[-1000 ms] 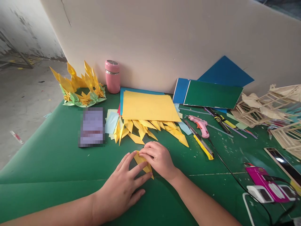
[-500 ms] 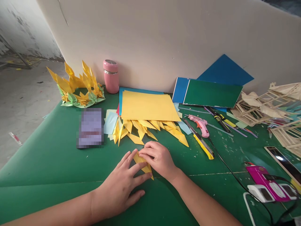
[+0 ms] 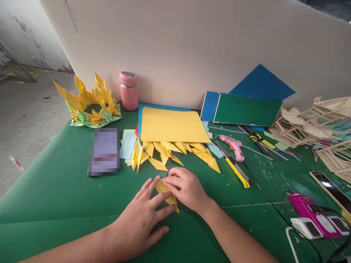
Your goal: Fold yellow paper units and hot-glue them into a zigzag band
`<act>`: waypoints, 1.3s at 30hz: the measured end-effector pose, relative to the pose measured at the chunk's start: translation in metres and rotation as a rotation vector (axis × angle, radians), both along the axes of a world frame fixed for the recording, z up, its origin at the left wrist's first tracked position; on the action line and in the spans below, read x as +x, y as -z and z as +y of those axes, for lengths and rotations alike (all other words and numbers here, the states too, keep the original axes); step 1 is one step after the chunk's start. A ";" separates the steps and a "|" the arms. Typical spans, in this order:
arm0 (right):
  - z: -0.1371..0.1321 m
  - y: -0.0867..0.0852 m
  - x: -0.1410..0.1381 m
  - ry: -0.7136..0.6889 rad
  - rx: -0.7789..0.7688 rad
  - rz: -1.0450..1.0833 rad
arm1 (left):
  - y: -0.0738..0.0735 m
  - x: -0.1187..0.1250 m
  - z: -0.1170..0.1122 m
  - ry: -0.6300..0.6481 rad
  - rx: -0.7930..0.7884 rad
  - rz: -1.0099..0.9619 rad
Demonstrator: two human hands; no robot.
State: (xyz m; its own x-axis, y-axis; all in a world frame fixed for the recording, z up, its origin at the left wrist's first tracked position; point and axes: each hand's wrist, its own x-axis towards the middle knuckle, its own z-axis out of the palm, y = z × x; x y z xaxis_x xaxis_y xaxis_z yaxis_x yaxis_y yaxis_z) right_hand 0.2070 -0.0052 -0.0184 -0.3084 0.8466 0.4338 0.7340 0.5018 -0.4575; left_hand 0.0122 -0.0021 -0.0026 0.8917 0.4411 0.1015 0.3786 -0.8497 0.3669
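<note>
Two hands meet on one folded yellow paper piece [image 3: 166, 191], a thin pointed strip lying on the green desk [image 3: 55, 204]. The left hand [image 3: 141, 221] presses it flat with spread fingers; the right hand [image 3: 185, 188] pinches its upper end. Just beyond them lies a heap of similar pointed yellow folds [image 3: 170, 151] (too overlapped to count), under one yellow sheet [image 3: 172, 125]. Right of the hands lies one yellow utility knife [image 3: 238, 171], then one pink glue gun [image 3: 233, 145]; farther back stands one pink cylindrical flask [image 3: 128, 90].

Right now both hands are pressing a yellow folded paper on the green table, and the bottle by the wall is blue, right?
Not quite. The head view shows the bottle is pink. Both the left hand and right hand do press the yellow folded paper on the green table.
</note>
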 end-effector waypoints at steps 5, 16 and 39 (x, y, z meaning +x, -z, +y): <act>-0.002 -0.005 0.000 0.003 -0.011 -0.036 | 0.001 0.000 0.000 0.005 0.014 0.005; -0.004 -0.007 0.003 -0.040 -0.044 -0.066 | 0.004 0.001 0.000 0.024 0.100 0.013; -0.008 -0.019 0.013 -0.064 -0.143 -0.212 | 0.008 -0.004 0.016 -0.267 -0.108 -0.381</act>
State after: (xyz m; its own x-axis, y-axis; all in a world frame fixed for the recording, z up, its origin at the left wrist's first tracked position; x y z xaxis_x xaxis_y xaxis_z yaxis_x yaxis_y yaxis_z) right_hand 0.2200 -0.0130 0.0004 -0.4349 0.8703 0.2312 0.7898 0.4920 -0.3663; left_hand 0.0084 0.0138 -0.0110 0.6540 0.6756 0.3404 0.3994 -0.6904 0.6032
